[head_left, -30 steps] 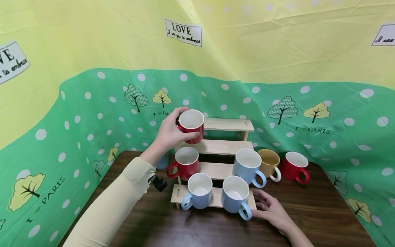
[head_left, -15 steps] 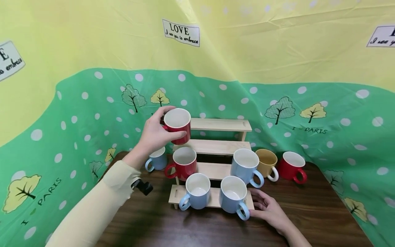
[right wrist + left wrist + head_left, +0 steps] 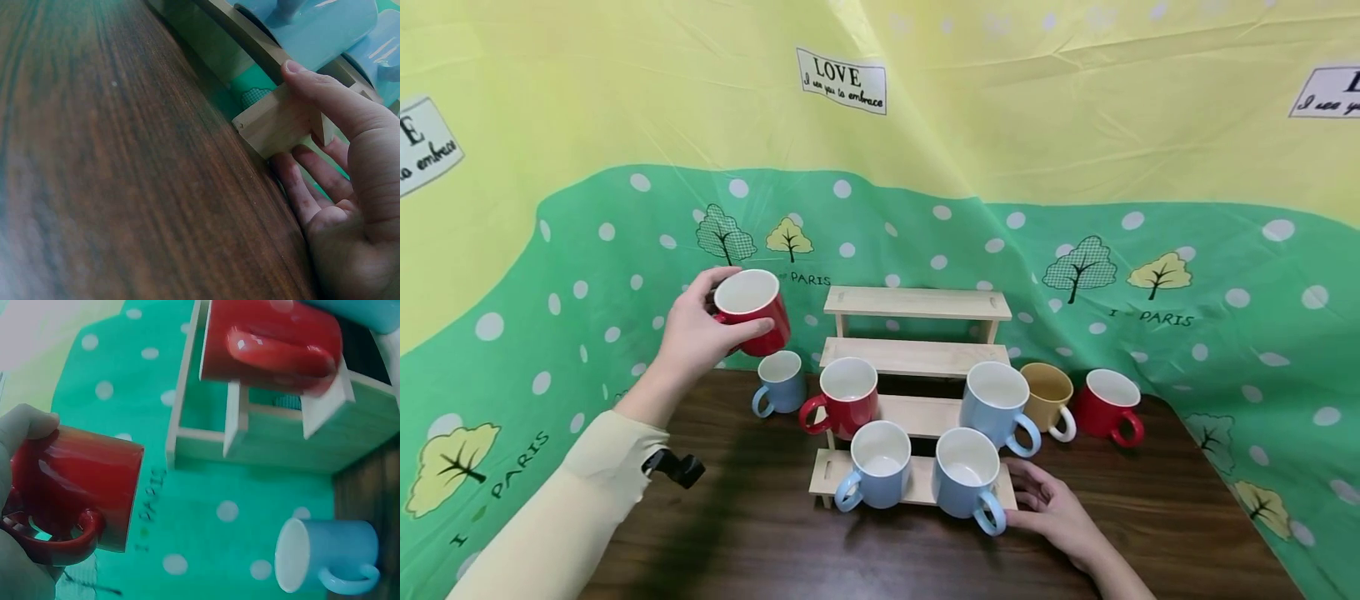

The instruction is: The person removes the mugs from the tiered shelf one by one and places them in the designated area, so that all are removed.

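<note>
My left hand (image 3: 692, 333) holds a red mug (image 3: 754, 302) with a white inside, raised at the left of a stepped wooden rack (image 3: 917, 357). In the left wrist view its handle points toward the palm. My right hand (image 3: 1060, 512) grips the right end of the rack's lowest step, thumb on the front edge and fingers round the corner by the leg. Two light blue mugs, a left one (image 3: 881, 467) and a right one (image 3: 967, 471), stand on that step. One step up stand a red mug (image 3: 850, 398) and a light blue mug (image 3: 996, 404).
Behind the left hand's mug, a light blue mug (image 3: 782, 382) stands on the dark wooden table (image 3: 790, 542). Right of the rack stand a yellow mug (image 3: 1047, 396) with a white handle and a red mug (image 3: 1108, 404). A patterned cloth (image 3: 917, 242) hangs behind.
My left hand has carried the red mug leftward, away from the rack's upper steps, uncovering them and the blue mug on the table. The right hand keeps its place on the rack.
</note>
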The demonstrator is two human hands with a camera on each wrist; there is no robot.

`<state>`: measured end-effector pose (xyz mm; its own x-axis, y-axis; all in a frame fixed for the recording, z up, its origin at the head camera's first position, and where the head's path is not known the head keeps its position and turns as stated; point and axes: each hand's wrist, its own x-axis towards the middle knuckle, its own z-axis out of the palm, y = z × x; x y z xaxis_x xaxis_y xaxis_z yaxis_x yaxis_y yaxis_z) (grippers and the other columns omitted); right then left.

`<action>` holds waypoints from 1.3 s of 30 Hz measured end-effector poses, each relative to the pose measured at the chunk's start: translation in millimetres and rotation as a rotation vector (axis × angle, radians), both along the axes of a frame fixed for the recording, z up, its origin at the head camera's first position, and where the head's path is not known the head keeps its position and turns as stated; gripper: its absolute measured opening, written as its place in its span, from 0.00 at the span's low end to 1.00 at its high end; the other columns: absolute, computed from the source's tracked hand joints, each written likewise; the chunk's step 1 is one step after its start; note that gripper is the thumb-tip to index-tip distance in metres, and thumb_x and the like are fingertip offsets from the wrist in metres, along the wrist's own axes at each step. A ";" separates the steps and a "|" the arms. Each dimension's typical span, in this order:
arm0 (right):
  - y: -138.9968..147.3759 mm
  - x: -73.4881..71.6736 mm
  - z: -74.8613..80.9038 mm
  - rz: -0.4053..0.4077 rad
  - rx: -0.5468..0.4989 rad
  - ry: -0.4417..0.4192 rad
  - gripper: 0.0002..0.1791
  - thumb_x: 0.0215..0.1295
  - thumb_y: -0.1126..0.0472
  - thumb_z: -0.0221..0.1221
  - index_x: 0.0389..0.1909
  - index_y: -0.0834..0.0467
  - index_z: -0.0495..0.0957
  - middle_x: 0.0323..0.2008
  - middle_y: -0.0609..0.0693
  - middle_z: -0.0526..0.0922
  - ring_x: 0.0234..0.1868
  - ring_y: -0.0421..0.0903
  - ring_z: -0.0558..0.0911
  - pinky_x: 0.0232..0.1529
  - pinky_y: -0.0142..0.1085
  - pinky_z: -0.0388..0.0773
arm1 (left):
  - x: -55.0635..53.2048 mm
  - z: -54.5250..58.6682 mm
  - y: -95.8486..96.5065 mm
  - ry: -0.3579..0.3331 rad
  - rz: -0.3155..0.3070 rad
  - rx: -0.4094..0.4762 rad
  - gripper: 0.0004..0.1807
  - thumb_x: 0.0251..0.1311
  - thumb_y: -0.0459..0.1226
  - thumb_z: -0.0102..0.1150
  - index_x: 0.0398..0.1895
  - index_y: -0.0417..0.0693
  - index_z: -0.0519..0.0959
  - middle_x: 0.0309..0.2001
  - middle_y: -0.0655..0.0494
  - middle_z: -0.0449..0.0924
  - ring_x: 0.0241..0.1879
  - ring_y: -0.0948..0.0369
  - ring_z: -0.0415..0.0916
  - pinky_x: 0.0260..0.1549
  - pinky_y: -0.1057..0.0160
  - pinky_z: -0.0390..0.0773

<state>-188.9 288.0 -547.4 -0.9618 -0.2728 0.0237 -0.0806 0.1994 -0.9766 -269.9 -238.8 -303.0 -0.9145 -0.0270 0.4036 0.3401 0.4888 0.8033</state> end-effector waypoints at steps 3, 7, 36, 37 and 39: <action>0.1 0.0 -0.7 -0.002 -0.001 0.003 0.42 0.63 0.69 0.76 0.75 0.69 0.69 0.68 0.67 0.78 0.61 0.39 0.83 0.59 0.31 0.82 | 2.3 -7.2 -14.2 -0.034 0.033 0.036 0.48 0.59 0.42 0.84 0.81 0.51 0.68 0.70 0.46 0.76 0.63 0.49 0.73 0.40 0.70 0.85; 0.3 0.2 -1.1 -0.002 -0.003 0.007 0.41 0.63 0.69 0.76 0.75 0.69 0.69 0.68 0.67 0.78 0.61 0.39 0.83 0.59 0.31 0.82 | 2.0 -20.1 -29.1 -0.047 0.082 0.028 0.48 0.60 0.42 0.83 0.82 0.50 0.67 0.71 0.45 0.75 0.65 0.49 0.71 0.39 0.73 0.83; -0.5 2.0 3.1 0.009 -0.017 -0.008 0.43 0.65 0.69 0.75 0.77 0.70 0.66 0.68 0.67 0.77 0.61 0.38 0.82 0.60 0.31 0.82 | -46.7 -157.6 -87.1 -0.185 0.309 -0.103 0.51 0.62 0.49 0.81 0.80 0.39 0.63 0.73 0.33 0.71 0.68 0.35 0.70 0.64 0.31 0.75; -0.6 1.8 3.1 0.003 -0.016 -0.012 0.43 0.65 0.69 0.76 0.77 0.70 0.66 0.68 0.67 0.78 0.61 0.38 0.83 0.60 0.31 0.82 | -47.5 -159.7 -87.0 -0.182 0.305 -0.100 0.51 0.62 0.49 0.81 0.80 0.39 0.63 0.73 0.32 0.70 0.68 0.35 0.70 0.64 0.31 0.75; -0.4 1.5 3.5 -0.002 -0.013 -0.017 0.43 0.65 0.68 0.76 0.77 0.69 0.67 0.68 0.66 0.78 0.61 0.38 0.83 0.60 0.31 0.82 | -48.8 -163.7 -86.3 -0.181 0.287 -0.097 0.51 0.62 0.47 0.81 0.79 0.37 0.62 0.73 0.31 0.69 0.68 0.35 0.69 0.65 0.31 0.75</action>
<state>-187.4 287.6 -543.9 -0.9626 -0.2707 0.0106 -0.0633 0.1867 -0.9804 -318.7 -325.2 -466.7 -0.9320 -0.2630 0.2494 0.0342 0.6212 0.7829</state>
